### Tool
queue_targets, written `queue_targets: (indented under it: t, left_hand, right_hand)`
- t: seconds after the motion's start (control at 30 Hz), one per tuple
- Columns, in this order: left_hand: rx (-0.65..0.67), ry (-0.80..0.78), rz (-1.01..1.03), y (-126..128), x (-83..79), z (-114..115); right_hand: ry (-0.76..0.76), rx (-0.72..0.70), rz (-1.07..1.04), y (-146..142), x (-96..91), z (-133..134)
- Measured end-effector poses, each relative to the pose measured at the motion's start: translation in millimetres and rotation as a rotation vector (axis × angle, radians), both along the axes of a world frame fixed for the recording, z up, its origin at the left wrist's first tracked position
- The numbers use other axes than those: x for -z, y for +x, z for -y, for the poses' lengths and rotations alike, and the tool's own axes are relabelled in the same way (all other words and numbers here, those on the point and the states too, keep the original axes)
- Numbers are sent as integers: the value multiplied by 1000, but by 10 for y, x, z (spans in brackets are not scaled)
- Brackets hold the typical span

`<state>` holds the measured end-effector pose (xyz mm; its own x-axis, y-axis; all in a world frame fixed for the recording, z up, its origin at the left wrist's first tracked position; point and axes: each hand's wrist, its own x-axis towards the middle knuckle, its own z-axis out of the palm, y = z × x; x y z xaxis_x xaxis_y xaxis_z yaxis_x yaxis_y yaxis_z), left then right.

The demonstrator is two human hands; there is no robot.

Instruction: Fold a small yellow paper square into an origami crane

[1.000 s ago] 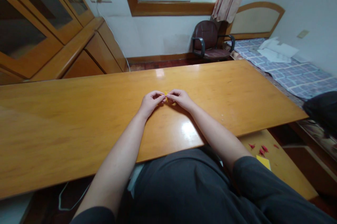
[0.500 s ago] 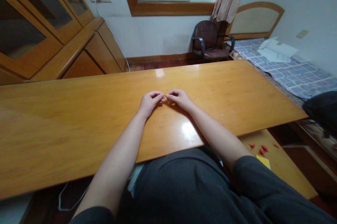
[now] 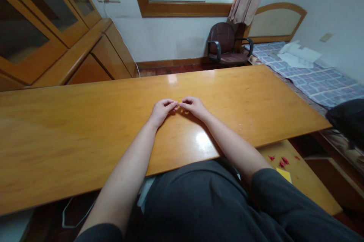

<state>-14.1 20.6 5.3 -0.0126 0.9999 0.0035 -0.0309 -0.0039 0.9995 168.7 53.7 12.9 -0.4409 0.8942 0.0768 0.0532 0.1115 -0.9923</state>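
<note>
A small piece of yellow paper [image 3: 179, 100] is pinched between my two hands, just over the wooden table [image 3: 93, 132]. From the left, my left hand [image 3: 164, 110] grips it between thumb and fingertips. My right hand [image 3: 193, 106] closes its thumb and index finger on the other side. The fingertips of both hands nearly meet and cover most of the paper, so its folded shape cannot be made out.
On a lower board [image 3: 305, 185] at the right lie several small red folded paper pieces [image 3: 282, 164] and a yellow sheet [image 3: 283, 175]. A brown armchair [image 3: 223, 41] stands beyond the table, beside a bed [image 3: 315, 77]. Cabinets [image 3: 93, 52] line the left wall.
My fingers have shifted very slightly around the yellow paper, and a bit more of it shows above the fingertips. Everything else stays in place.
</note>
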Motion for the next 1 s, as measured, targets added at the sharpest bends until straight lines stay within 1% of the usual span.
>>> queue_targets:
  t: [0.13, 0.3, 0.4, 0.5, 0.6, 0.73, 0.9, 1.0]
  left_hand:
    - [-25, 33, 0, 25, -16, 4]
    - [-76, 92, -46, 13, 12, -20]
    - [-79, 100, -67, 7, 6, -19]
    - [-74, 90, -77, 14, -21, -7]
    - [-72, 77, -67, 21, -39, 2]
    - [-57, 66, -44, 17, -25, -4]
    - [-86, 112, -88, 6, 5, -22]
    - [-104, 150, -145, 10, 17, -24]
  right_hand:
    - [47, 0, 8, 8, 19, -3]
    - [29, 15, -35, 4, 26, 3]
    - [15, 25, -51, -2, 26, -2]
    - [-10, 4, -48, -3, 24, -9]
    - [-1, -17, -30, 2, 13, -6]
    - [7, -11, -28, 3, 4, 1]
    - [34, 28, -29, -11, 24, -10]
    - [17, 29, -35, -15, 31, -8]
